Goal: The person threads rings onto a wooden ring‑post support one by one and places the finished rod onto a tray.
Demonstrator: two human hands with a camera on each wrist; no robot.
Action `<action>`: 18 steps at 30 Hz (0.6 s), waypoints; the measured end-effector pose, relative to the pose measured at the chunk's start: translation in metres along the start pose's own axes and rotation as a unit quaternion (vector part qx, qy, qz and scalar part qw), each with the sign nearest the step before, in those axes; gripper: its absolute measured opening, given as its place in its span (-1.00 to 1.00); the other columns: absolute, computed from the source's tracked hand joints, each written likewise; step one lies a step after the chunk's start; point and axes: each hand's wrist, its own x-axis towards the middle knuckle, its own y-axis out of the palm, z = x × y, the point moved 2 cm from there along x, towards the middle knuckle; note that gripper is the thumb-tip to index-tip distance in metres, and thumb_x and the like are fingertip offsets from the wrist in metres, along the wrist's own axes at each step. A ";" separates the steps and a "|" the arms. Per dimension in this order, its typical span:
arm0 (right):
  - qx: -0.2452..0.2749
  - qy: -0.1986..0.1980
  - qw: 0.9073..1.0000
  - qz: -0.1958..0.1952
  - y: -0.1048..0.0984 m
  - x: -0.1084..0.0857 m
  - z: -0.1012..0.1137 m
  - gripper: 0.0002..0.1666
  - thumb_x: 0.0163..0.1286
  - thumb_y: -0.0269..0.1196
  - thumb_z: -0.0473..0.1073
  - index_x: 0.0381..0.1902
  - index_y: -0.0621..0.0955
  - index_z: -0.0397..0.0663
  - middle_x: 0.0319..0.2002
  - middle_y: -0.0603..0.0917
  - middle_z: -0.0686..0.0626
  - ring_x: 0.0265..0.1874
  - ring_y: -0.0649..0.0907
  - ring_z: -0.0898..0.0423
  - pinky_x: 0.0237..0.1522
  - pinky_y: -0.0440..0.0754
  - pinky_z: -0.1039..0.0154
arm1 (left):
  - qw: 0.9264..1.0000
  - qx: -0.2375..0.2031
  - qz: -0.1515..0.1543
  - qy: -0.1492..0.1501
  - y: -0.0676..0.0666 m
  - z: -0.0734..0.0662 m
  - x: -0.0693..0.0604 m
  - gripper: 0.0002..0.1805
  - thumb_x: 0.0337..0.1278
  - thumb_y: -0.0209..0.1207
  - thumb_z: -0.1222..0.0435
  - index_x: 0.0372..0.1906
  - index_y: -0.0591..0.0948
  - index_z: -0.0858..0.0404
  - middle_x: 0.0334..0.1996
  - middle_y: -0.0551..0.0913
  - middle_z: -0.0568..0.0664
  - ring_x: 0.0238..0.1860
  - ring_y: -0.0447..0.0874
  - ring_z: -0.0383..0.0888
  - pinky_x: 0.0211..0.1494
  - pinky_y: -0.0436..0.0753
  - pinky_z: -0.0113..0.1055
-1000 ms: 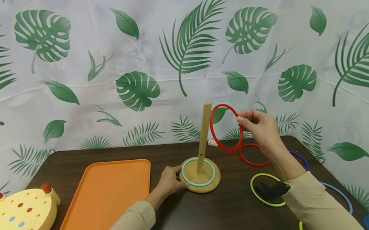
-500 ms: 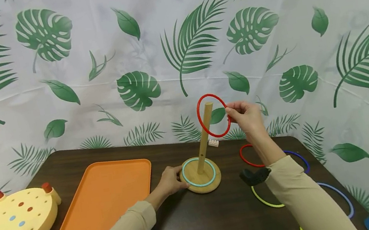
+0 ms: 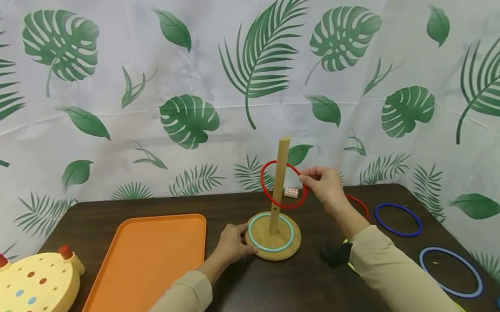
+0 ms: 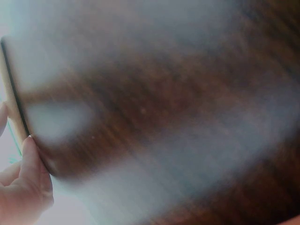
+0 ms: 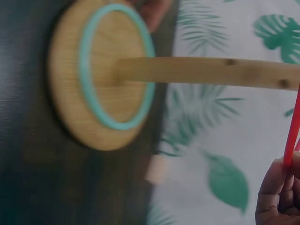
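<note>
At right of centre, the right hand (image 3: pixel 326 186) pinches the red ring (image 5: pixel 292 136) between thumb and fingers; the ring appears to sit tilted around the wooden peg (image 3: pixel 281 175), below its top, the far arc behind and the near arc in front. Left of the peg, the left hand (image 3: pixel 231 243) grips the rim of the wooden base (image 3: pixel 264 233), where the turquoise ring (image 5: pixel 86 65) lies flat. That tilt could make the red ring bind on the peg; a sideways pull could tip the base should the left hand slacken.
</note>
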 end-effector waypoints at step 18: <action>-0.109 0.068 0.992 0.008 0.038 -0.022 -0.083 -0.87 0.18 0.30 -0.32 -0.36 0.69 -0.34 -0.53 0.70 -0.13 -0.69 0.62 0.22 -0.46 0.68 0.21 | 1.000 -0.007 -0.002 -0.005 0.002 0.001 -0.001 -0.29 -0.21 0.44 0.41 0.18 0.48 0.46 -0.10 0.48 0.26 -0.12 0.48 0.06 -0.12 0.59 -0.22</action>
